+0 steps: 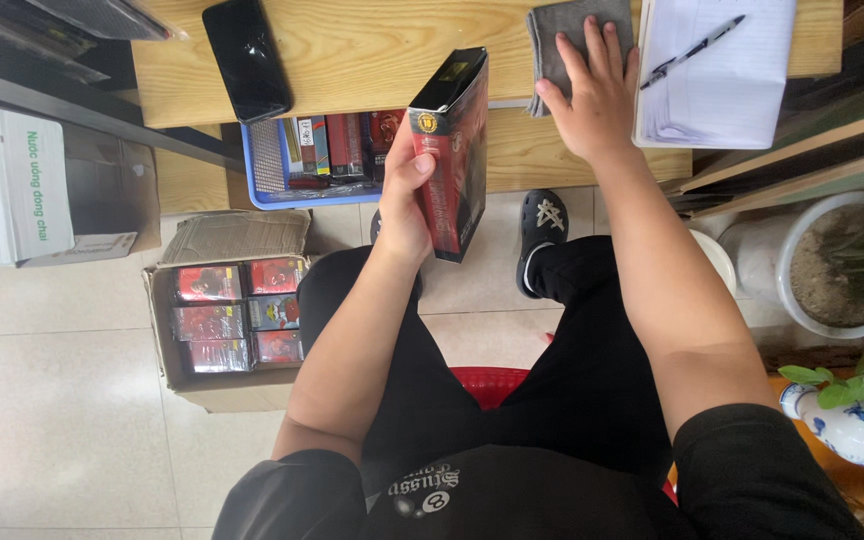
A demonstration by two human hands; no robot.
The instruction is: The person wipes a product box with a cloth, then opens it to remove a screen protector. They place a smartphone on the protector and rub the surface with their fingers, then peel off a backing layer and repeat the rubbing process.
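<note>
**A boxed item held upright at a wooden desk, a cloth pressed flat beside it**

At the far left, a white carton (12, 185) is seen on the tiled floor beneath a dark shelf edge. Just to its right, an open cardboard box (224, 310) is set on the floor, its flaps folded back; two columns of red-and-black packs (240, 315) are packed inside it. Above the box, a black phone (247, 58) is laid face up on the wooden desk (362, 50). Under the desk edge, a blue basket (270, 170) is partly shown, with more red and dark packs stood in it.

Towards the middle, the left hand (404, 195) is closed around a red-and-black box (452, 155), which is held upright and slightly tilted in front of the desk edge, above the knees; the thumb is laid on the near face and the fingers are wrapped behind the spine. The box's dark top end is turned towards the camera.

To its right, the right hand (595, 95) is laid with fingers spread flat on a folded grey cloth (564, 40), which is pressed against the desk top. Just beside the cloth, a white notepad (717, 80) is lying with a pen (697, 48) across it. At the far right, a potted plant (837, 265) and a blue-and-white vase (852, 425) are stood on the floor.
</note>
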